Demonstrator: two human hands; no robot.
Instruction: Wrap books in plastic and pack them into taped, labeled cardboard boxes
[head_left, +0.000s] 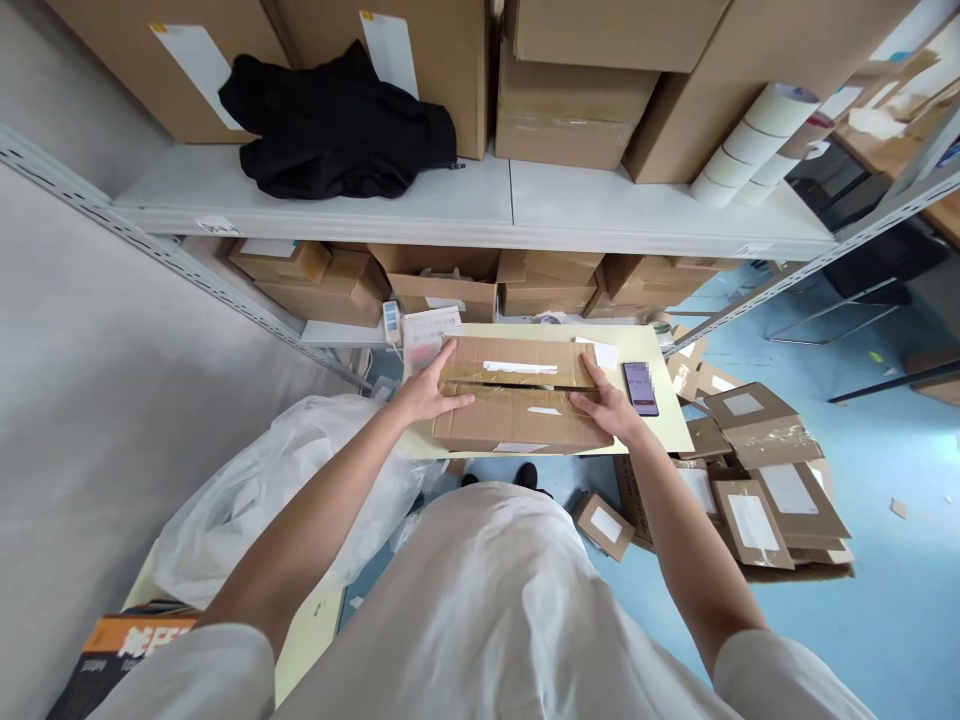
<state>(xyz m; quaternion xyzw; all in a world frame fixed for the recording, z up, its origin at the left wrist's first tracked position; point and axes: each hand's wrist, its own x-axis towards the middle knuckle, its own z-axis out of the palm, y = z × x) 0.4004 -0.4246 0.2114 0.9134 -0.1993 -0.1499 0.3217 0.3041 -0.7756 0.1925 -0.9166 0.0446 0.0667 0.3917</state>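
A brown cardboard box [517, 415] lies on a pale yellow board [660, 340] in front of me. Its two top flaps meet at a narrow dark gap, and torn white label scraps stick to the top and the near side. My left hand [429, 390] grips the left end, thumb on top. At the other end my right hand [606, 402] holds the box the same way, with its thumb over the flap. Right of the box lies a phone [640, 388] with its screen lit. Papers [429, 335] sit beyond my left hand.
A metal shelf [480, 225] with boxes, a black garment [341, 125] and tape rolls [757, 140] spans the far side. White plastic bags [292, 490] bulge at left. Flattened and small boxes [780, 470] pile on the blue floor at right, with a small box [604, 526] near my feet.
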